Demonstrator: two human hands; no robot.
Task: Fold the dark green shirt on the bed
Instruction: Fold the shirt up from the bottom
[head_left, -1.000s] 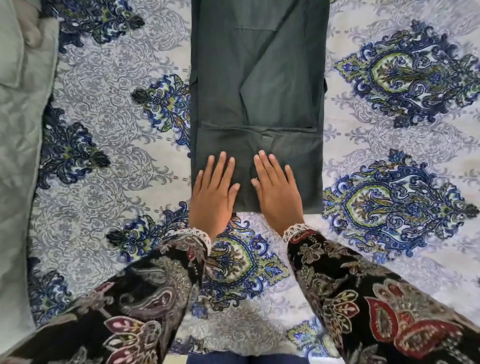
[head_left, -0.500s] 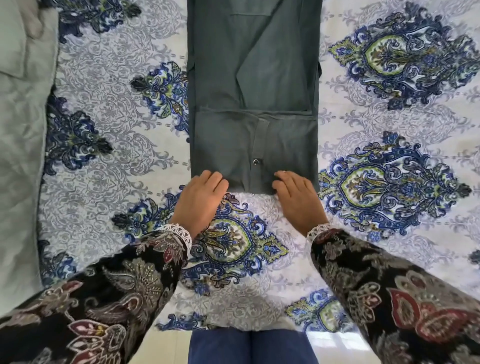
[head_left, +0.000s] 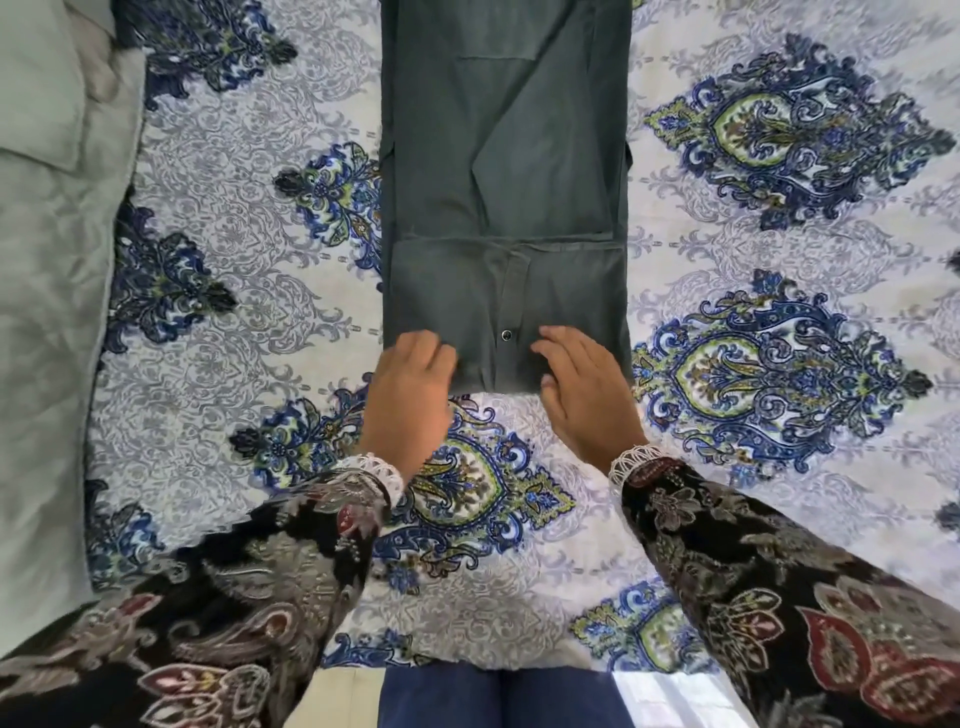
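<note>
Both hands have slid back to the shirt's (head_left: 504, 218) near hem, centre frame on the bed (head_left: 779, 364); left hand (head_left: 410, 395) and right hand (head_left: 587, 395) fingers curl, pinching soft, light cloth at its corners

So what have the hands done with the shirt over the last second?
Both hands slid back from lying flat on the shirt to its near edge; the left hand and right hand now curl around that edge. The shirt itself lies as it did on the bed.
</note>
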